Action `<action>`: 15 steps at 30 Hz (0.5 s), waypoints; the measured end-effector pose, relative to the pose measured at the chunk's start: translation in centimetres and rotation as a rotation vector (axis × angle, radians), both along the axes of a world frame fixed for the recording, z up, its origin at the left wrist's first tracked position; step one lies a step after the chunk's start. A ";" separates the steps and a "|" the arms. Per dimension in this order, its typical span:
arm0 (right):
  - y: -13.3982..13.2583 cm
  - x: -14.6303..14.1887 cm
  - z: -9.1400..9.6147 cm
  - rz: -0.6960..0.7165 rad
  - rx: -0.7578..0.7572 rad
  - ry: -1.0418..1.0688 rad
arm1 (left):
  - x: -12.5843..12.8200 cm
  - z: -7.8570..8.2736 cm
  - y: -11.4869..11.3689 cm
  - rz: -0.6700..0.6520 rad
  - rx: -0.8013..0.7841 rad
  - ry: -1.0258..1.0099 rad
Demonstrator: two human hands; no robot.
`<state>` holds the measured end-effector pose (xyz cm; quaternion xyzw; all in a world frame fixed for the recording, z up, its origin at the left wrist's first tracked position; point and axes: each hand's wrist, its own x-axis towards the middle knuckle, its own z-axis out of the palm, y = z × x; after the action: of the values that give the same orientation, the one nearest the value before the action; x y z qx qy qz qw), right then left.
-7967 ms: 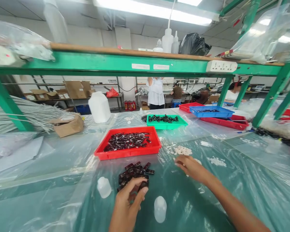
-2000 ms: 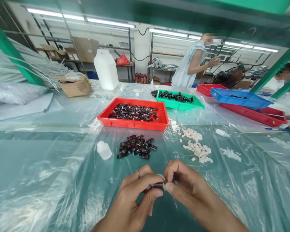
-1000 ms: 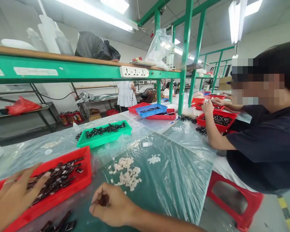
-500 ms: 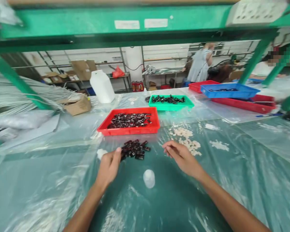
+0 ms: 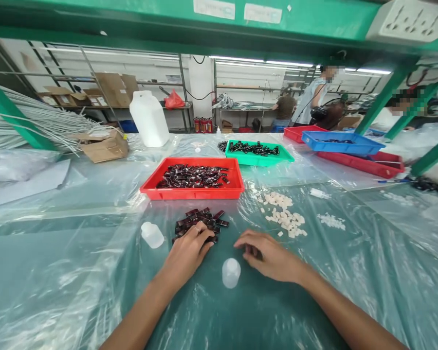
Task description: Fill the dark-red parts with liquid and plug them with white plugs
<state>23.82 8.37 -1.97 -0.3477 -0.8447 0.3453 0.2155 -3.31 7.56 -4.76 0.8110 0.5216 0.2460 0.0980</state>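
The left hand [image 5: 190, 247], half closed, has just moved over the dark pieces [image 5: 200, 216] on the table [image 5: 76, 248], likely picking. The right hand [image 5: 268, 255] is half curled nearby. I can't tell if either holds anything.

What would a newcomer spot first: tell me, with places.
First comes the red tray near the picture's middle, strewn with dark pieces. Just nearer, the left hand is at a loose pile of similar pieces, the right hand by a small bottle. Farther back, on the left, stands a white jug.
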 end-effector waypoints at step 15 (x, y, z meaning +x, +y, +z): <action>-2.3 -0.9 1.7 -0.067 -0.169 0.276 | 1.9 2.8 -3.1 -0.035 0.000 -0.544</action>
<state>22.87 6.06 -0.29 -0.3419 -0.7629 0.4522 0.3109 -1.46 4.42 -1.98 0.7241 0.4619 0.4531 0.2387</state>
